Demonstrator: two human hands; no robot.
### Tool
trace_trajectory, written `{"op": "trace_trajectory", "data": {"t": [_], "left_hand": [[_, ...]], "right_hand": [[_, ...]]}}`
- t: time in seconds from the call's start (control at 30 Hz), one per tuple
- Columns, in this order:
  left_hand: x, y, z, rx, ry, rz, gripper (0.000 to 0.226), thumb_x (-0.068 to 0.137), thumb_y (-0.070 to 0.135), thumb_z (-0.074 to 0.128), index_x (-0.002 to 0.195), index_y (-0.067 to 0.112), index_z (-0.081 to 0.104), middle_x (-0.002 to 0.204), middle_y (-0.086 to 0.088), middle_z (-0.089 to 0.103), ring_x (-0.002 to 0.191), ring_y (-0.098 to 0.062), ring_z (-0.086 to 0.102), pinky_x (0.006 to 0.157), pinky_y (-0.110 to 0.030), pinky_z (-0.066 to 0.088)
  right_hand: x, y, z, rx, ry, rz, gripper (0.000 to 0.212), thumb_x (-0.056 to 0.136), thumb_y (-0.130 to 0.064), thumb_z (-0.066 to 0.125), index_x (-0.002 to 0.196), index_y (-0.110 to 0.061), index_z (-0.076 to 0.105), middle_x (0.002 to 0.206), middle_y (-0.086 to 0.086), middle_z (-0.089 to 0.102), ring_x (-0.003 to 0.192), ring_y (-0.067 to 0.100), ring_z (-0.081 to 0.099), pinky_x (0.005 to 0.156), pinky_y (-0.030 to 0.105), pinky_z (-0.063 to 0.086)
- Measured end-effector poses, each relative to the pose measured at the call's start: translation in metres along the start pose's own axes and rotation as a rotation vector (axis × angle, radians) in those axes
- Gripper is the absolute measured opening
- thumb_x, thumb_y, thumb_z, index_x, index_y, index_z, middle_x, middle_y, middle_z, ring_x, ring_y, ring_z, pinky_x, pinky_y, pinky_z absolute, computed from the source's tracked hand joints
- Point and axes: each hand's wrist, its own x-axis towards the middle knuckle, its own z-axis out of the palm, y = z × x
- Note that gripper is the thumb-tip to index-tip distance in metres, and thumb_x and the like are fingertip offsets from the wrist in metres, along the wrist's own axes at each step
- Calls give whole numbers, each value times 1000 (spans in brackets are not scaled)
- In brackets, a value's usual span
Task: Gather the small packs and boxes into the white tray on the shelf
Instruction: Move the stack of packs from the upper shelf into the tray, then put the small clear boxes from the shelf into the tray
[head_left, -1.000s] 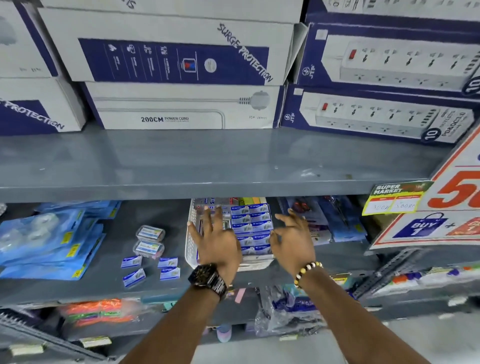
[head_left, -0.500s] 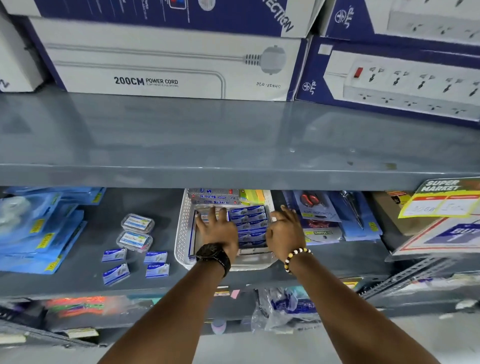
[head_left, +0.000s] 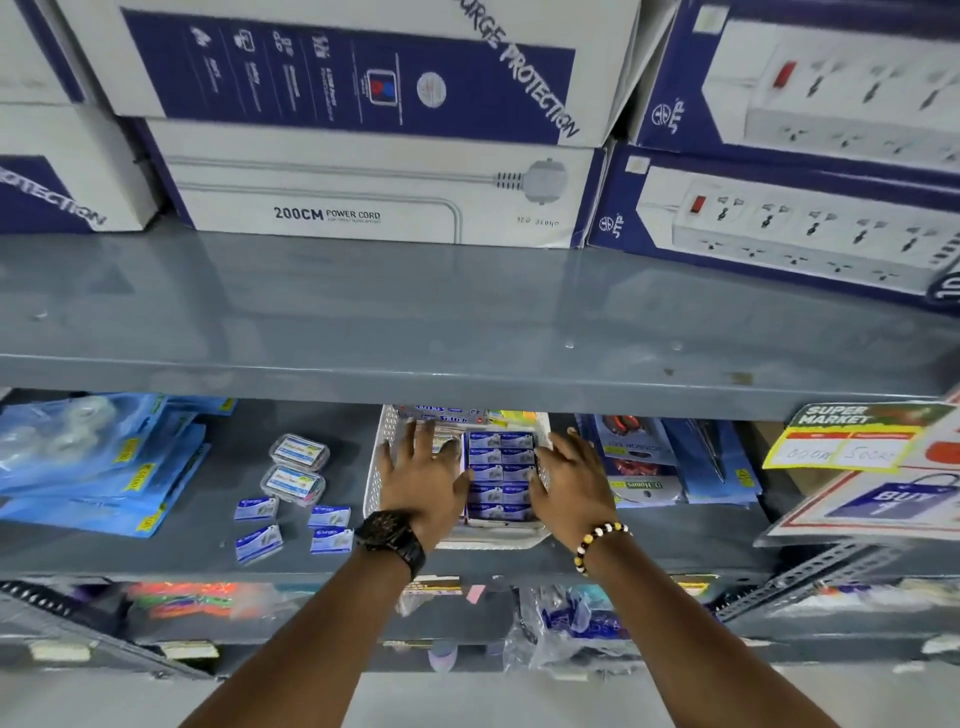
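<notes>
- L hand (head_left: 423, 480), fingers spread, flat on packs in white tray (head_left: 375, 467) on mid shelf.
- R hand (head_left: 571, 480), splayed, against the stacked blue boxes (head_left: 501, 475).
- Four small boxes (head_left: 291, 525) lie loose left of tray.

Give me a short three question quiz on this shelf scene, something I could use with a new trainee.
1. True or false: the white tray is empty.
2. How many small blue boxes still lie loose on the shelf left of the tray: A two, B four, C seven?
3. Which wrist carries the black watch?

Key:
1. False. Stacked blue boxes already fill its middle, between the left hand and right hand.
2. B, four. Two clear plastic cases lie just behind them.
3. The left; the right wears a beaded bracelet.
</notes>
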Motion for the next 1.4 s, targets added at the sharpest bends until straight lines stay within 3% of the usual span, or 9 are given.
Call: {"op": "trace_trajectory", "data": {"t": [0.17,0.3,0.47,0.6,0.77,0.87,1.0,1.17,1.4], "left_hand": [[-49,-40,-15,35,29,-8,70,92,63,26,151,26,26,163,-11,17,150,-33,4,119,-61,9],[-85,-74,-32,36,28,-99,76,86,69,28,147,23,38,160,-11,27,148,-36,16,117,-61,13],[-109,-122,-47,49,-10,-132,84,87,75,20,141,17,49,153,-17,40,145,-41,26,112,-67,24],[-122,-169,-47,40,-67,-175,87,86,75,20,149,18,37,162,-14,21,150,-37,7,116,-64,14],[-133,-227,-39,31,-136,-177,101,82,81,0,145,16,44,161,-16,23,149,-39,13,115,-64,19],[-133,-253,-29,4,-178,-161,98,82,83,4,149,19,37,162,-14,19,150,-38,7,117,-63,15],[-130,-280,-17,-1,-238,-118,84,82,70,33,144,15,45,156,-18,33,145,-43,24,111,-64,27],[-125,-301,4,-4,-290,-75,87,90,66,38,155,14,12,164,-13,-3,151,-34,-5,122,-45,9],[-111,-309,21,-11,-361,44,97,89,74,29,154,11,-6,164,-11,-10,150,-30,-13,124,-44,3]], "right_hand": [[-13,-7,-22,59,1,-37,50,89,-35,52,136,-16,48,151,2,36,141,26,24,119,44,19],[-17,-25,-30,74,-15,-82,52,89,-39,52,137,-20,47,153,0,35,142,24,24,117,44,24],[-14,-71,-22,120,-22,-241,52,89,-36,55,137,-17,48,150,4,39,141,25,27,118,38,18],[-9,-123,-4,129,-27,-340,51,84,-32,61,131,-14,53,142,8,49,133,29,39,115,40,26],[3,-188,32,141,-87,-390,52,85,-37,58,133,-18,52,142,4,48,134,25,37,116,35,25],[7,-216,53,112,-129,-440,55,85,-37,58,136,-20,48,146,3,44,139,23,31,116,34,19],[12,-248,81,93,-186,-512,54,82,-36,64,131,-14,54,141,8,49,136,30,35,116,39,22],[13,-275,108,-27,-230,-576,51,75,-38,67,122,-20,60,139,10,51,133,33,38,114,50,27],[20,-291,131,-136,-292,-617,43,75,-40,64,117,-29,64,148,8,42,140,35,24,116,51,7]]}}
